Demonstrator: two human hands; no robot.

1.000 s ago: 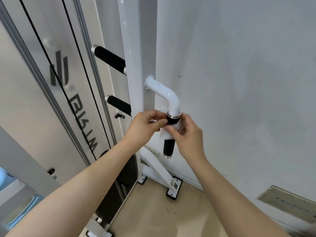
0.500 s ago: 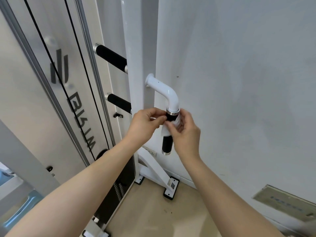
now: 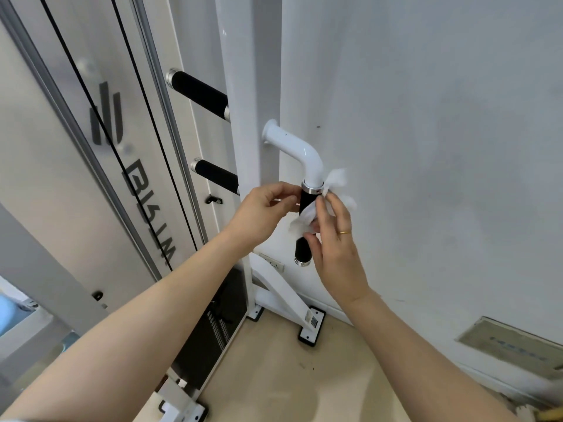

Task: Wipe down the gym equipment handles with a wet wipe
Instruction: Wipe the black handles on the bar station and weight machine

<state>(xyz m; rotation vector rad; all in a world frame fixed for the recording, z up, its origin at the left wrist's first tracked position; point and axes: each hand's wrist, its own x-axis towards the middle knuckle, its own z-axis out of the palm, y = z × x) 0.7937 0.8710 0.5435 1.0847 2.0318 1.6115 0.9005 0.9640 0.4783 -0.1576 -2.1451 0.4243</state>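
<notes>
the wet wipe (image 3: 307, 213) is wrapped partway round the black grip of the downward handle (image 3: 302, 249), just below the chrome collar (image 3: 311, 188) where the bent white tube (image 3: 300, 149) ends. one loose end of the wipe flares out to the right of the collar, toward the wall (image 3: 426, 147). the right hand (image 3: 335, 248) sits to the right of the handle, its fingertips pressing the wipe against the grip and the thumb touching the wipe lower down; the fingers are mostly straight, and one wears a gold ring (image 3: 345, 232). the left hand (image 3: 262, 211) is on the left of the handle, fingers curled with thumb and forefinger pinched together right at the grip; whether they hold a corner of the wipe cannot be told. the bare lower end of the handle, with its chrome cap, shows under the right hand. left of the handle stands the white upright post (image 3: 243, 86), and beyond it two more black grips, the upper bar (image 3: 199, 94) and the lower bar (image 3: 217, 175), stick out to the left. further left run black cables (image 3: 91, 95) in front of a panel with grey lettering. below the handle, the frame's foot (image 3: 309, 328) rests on the beige floor (image 3: 289, 385).
</notes>
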